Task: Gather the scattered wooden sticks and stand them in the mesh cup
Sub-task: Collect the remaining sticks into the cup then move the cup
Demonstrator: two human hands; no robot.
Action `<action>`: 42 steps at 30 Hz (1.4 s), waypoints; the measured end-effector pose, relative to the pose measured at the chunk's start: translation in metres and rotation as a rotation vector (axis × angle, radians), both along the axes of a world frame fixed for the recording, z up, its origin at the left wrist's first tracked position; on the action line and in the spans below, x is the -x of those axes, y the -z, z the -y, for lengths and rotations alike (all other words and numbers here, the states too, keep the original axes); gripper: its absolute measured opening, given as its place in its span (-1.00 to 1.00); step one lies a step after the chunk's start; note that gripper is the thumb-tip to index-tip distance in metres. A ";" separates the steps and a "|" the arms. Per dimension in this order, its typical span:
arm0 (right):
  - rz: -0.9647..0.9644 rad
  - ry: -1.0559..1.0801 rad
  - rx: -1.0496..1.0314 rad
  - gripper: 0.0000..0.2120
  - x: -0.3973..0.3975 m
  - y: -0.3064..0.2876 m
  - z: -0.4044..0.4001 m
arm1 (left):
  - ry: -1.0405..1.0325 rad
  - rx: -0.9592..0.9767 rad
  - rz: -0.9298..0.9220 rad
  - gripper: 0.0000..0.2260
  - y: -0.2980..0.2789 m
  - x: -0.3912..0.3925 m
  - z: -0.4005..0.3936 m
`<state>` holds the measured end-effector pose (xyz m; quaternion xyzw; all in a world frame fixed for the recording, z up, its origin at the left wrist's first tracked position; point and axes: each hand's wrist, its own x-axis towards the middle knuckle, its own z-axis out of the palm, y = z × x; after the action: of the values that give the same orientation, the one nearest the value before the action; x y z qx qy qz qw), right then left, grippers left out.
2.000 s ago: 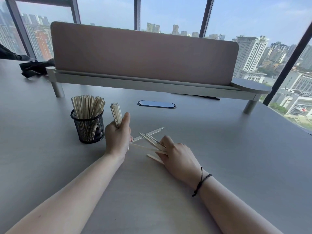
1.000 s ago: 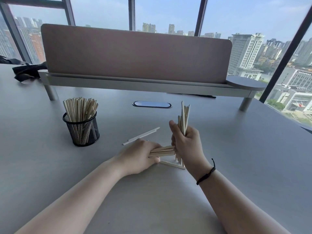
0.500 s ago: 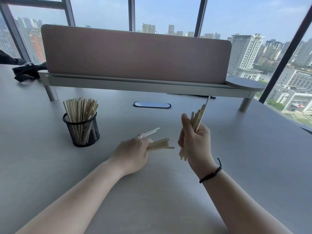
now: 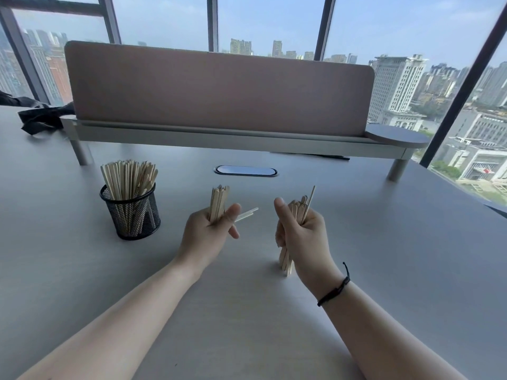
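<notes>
At frame centre, the left hand [image 4: 208, 234] clenches an upright stick bundle [image 4: 218, 200]; the right hand [image 4: 303, 237] grips another bundle [image 4: 300, 208]. The stick-filled mesh cup [image 4: 131, 215] stands at left, and loose sticks [image 4: 247, 214] lie between the hands.

From your left hand [image 4: 206, 237], the table [image 4: 384, 242] lies bare toward the mesh cup [image 4: 131, 212] at ten o'clock, but its mouth is packed with upright sticks [image 4: 127, 181]. One loose stick [image 4: 247, 214] lies just past that hand at one o'clock. At twelve o'clock the divider screen [image 4: 219, 91] blocks any reach beyond.
</notes>
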<state>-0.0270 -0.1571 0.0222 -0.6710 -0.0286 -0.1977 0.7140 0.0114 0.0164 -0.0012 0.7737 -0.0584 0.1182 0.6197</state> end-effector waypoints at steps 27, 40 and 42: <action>-0.132 -0.089 0.041 -0.43 0.002 0.001 0.001 | -0.032 0.131 0.039 -0.38 -0.003 -0.001 0.000; -0.137 -0.224 0.119 -0.44 -0.005 -0.013 -0.091 | -0.003 0.217 0.133 -0.53 -0.048 0.021 -0.029; -0.132 -0.275 0.079 -0.42 -0.012 -0.028 -0.120 | -0.081 0.258 0.171 -0.50 -0.063 0.018 -0.048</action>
<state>-0.0153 -0.0370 0.0505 -0.7000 -0.0812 -0.0521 0.7076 -0.0063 0.0648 0.0619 0.6766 -0.0639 0.2152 0.7013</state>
